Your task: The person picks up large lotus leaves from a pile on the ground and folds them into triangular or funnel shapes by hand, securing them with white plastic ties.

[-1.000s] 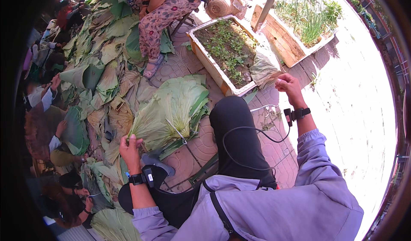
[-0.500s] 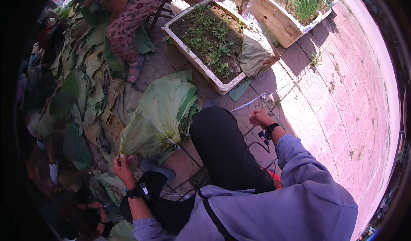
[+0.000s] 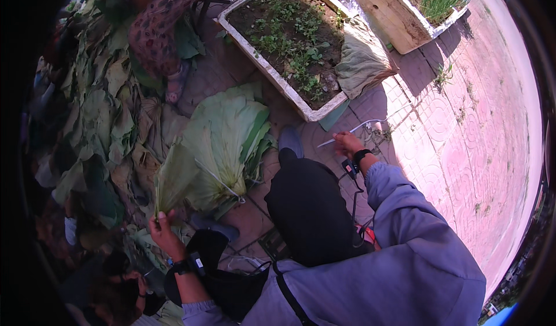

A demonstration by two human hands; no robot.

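Note:
My left hand point(image 3: 166, 233) pinches the lower edge of a bundle of large, pale green dried leaves point(image 3: 217, 146), which look like lotus leaves. A thin white tie point(image 3: 220, 181) runs across the bundle toward its gathered base. To the right of my raised knee, my right hand point(image 3: 347, 145) has its fingers closed at a white plastic strip point(image 3: 372, 122) on the paving. The strip shows on both sides of the fingers; whether it is lifted I cannot tell.
A heap of loose leaves point(image 3: 104, 123) covers the ground at left. Ahead stands a white foam planter point(image 3: 263, 65) with small greens, a folded leaf bundle point(image 3: 365, 59) against it. Behind is another planter point(image 3: 399, 30). People sit at upper left and lower left. Cables hang by my right wrist.
My right hand has moved forward and left, from above the paving to the white strip. My left hand keeps its hold on the leaf edge. The view has shifted slightly.

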